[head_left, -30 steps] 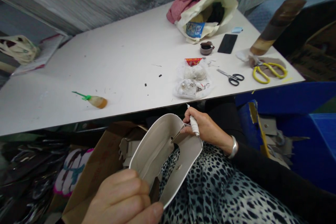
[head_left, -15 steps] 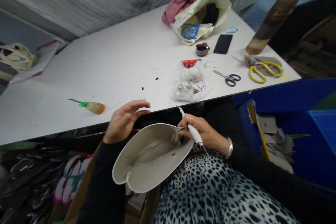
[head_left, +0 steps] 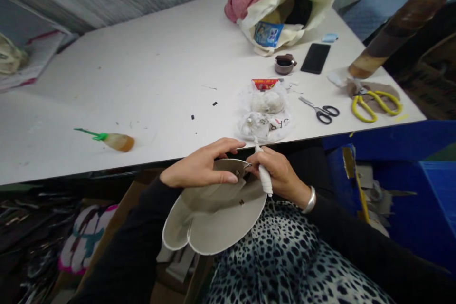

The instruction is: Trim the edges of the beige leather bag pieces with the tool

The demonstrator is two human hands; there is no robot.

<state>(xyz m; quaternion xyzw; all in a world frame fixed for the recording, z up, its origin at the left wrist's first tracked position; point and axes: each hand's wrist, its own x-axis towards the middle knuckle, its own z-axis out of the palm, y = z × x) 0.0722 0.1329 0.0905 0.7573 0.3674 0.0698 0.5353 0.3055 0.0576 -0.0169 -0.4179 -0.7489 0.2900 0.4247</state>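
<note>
In my lap rests a beige, stiff, leather-like pouch piece [head_left: 223,228], its rounded opening facing up and a small dark metal fitting showing inside. My left hand [head_left: 199,166] straddles its far wall, thumb inside and fingers over the outer side. An awl with a white-wrapped handle [head_left: 264,178] is in my right hand [head_left: 281,175], its thin metal end pointing down toward my lap. The fingertips of that hand also meet the pouch piece's right corner, where small metal parts show. What exactly they pinch there is hidden.
On the white table [head_left: 153,80] are a plastic bag of small parts [head_left: 265,114], black-handled scissors [head_left: 322,110], yellow-handled scissors [head_left: 374,104], a phone [head_left: 315,58], a bottle with green nozzle [head_left: 119,141] and a cloth bag [head_left: 249,23]. A blue bin [head_left: 409,194] stands at right.
My left hand has moved right and closed over the pouch piece's far wall from open air. The pouch piece has shifted slightly right, and the view has turned a little.
</note>
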